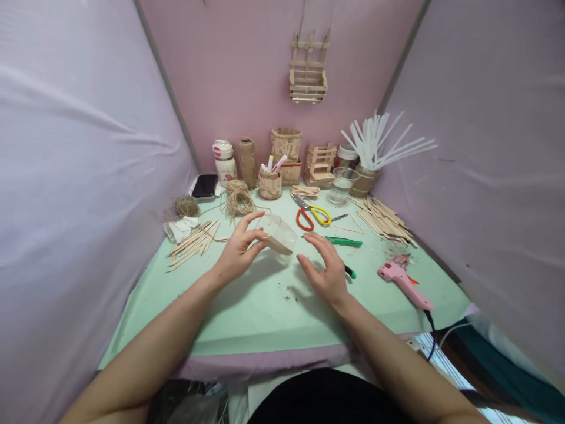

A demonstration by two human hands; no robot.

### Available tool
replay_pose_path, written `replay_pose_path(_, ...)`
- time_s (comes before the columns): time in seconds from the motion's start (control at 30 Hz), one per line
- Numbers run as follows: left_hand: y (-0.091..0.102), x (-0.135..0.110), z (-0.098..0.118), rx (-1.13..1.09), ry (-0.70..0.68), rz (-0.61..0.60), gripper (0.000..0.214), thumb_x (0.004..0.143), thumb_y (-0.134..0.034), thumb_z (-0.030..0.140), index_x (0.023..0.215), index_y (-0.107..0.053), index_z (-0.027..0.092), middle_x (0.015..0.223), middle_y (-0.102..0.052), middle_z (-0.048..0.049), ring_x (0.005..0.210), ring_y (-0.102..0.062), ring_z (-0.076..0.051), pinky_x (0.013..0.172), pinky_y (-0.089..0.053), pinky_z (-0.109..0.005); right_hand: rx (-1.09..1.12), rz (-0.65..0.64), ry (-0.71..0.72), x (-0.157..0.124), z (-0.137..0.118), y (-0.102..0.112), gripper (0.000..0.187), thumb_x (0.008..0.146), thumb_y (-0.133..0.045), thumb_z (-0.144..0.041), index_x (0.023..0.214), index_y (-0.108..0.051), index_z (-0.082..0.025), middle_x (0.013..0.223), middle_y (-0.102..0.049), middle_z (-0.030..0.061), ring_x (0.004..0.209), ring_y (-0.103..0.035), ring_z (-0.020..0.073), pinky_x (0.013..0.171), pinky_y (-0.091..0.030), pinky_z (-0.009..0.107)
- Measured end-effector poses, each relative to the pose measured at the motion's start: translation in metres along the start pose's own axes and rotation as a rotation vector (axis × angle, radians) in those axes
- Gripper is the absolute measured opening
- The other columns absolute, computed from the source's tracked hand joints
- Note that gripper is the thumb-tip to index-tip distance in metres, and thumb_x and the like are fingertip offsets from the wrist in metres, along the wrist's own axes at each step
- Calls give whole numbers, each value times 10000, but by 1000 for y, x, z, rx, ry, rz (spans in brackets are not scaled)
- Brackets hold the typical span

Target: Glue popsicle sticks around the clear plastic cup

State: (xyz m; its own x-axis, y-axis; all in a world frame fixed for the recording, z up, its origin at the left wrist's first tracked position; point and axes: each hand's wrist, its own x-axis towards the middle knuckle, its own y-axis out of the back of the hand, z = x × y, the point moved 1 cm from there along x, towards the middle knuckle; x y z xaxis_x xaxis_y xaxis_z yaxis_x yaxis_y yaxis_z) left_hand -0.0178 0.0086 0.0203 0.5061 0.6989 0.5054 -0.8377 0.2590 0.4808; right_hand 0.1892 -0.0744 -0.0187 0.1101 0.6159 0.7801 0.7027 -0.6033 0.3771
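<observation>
My left hand (238, 247) holds a clear plastic cup (277, 233) tipped on its side above the mint-green table (247, 306), fingers curled round its rim and base. A pale wooden disc seems to sit on the cup's near end. My right hand (324, 268) hovers just right of the cup with fingers spread and nothing in it. Green-handled pliers (345, 242) lie just behind my right hand.
A pink glue gun (404, 282) lies at the right, its cord running off the front edge. Craft sticks (192, 242) lie left and more sticks (382, 219) right. Scissors (311, 213), twine (238, 201), a phone (205, 185), a water cup (343, 184) and stick-built holders stand at the back.
</observation>
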Motion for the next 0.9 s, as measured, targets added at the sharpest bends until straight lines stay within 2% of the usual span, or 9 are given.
replay_pose_path(0.13, 11, 3, 1, 112, -138, -175, 171, 938, -509, 265, 951, -670, 208, 1470, -354, -111, 1424, -315, -256, 1103, -425, -461, 77, -55, -56, -4, 2, -7, 240, 879, -611, -242, 1118, -612, -222, 1123, -691, 102, 1084, -634, 239, 940, -510, 436)
replay_pose_path(0.27, 5, 2, -3, 184, -140, -299, 196, 927, -502, 214, 1058, -647, 225, 1469, -366, -117, 1417, -328, -252, 1137, -374, -461, 85, -93, -69, -5, 0, -10, 194, 887, -584, -231, 1077, -621, -219, 1098, -694, 93, 1068, -634, 234, 933, -509, 427)
replay_pose_path(0.37, 0, 1, -12, 166, -96, -265, 459, 869, -608, 236, 1317, -513, 265, 1494, -349, -128, 1432, -302, -279, 1176, -292, -492, 86, -105, -77, -5, 1, -11, 186, 888, -580, -229, 1069, -618, -213, 1084, -694, 94, 1049, -637, 230, 927, -510, 425)
replay_pose_path(0.43, -2, 0, -20, 97, -60, -209, 723, 805, -705, 301, 1441, -363, 292, 1527, -296, -137, 1446, -270, -303, 1160, -315, -496, 87, -106, -75, -5, 2, -10, 187, 888, -582, -231, 1072, -614, -215, 1080, -693, 95, 1044, -637, 231, 925, -511, 427)
replay_pose_path(0.53, -9, -3, -33, -37, 29, -130, 1012, 704, -801, 371, 1508, -190, 313, 1553, -234, -160, 1430, -307, -315, 1123, -359, -496, 77, -101, -52, -2, 1, -6, 202, 885, -588, -227, 1086, -608, -218, 1090, -686, 97, 1051, -633, 234, 929, -511, 430)
replay_pose_path(0.6, -16, -7, -42, -118, 126, -93, 1146, 645, -841, 380, 1524, -111, 285, 1547, -246, -191, 1432, -311, -321, 1141, -319, -511, 62, -79, -17, 2, -2, -2, 234, 887, -584, -216, 1120, -604, -217, 1110, -674, 104, 1069, -622, 239, 939, -503, 438)
replay_pose_path(0.73, -33, -13, -54, -244, 311, -120, 1280, 562, -885, 368, 1530, -62, 215, 1556, -235, -236, 1454, -272, -337, 1181, -229, -507, -28, -90, 145, 13, -11, 2, 381, 890, -573, -192, 1269, -562, -230, 1207, -619, 123, 1135, -567, 259, 968, -465, 470)
replay_pose_path(0.8, -38, -13, -56, -278, 349, -123, 1281, 548, -891, 353, 1527, -80, 195, 1552, -250, -243, 1433, -316, -340, 1175, -244, -495, -103, -140, 216, 18, -15, 0, 414, 892, -577, -204, 1304, -553, -232, 1228, -598, 128, 1133, -546, 270, 960, -450, 478)
replay_pose_path(0.9, -39, -12, -54, -268, 380, -72, 1230, 539, -889, 338, 1513, -156, 175, 1493, -371, -229, 1376, -399, -342, 1146, -294, -489, -204, -188, 247, 22, -18, -7, 384, 899, -581, -262, 1283, -585, -240, 1202, -600, 122, 1081, -545, 275, 927, -429, 481)
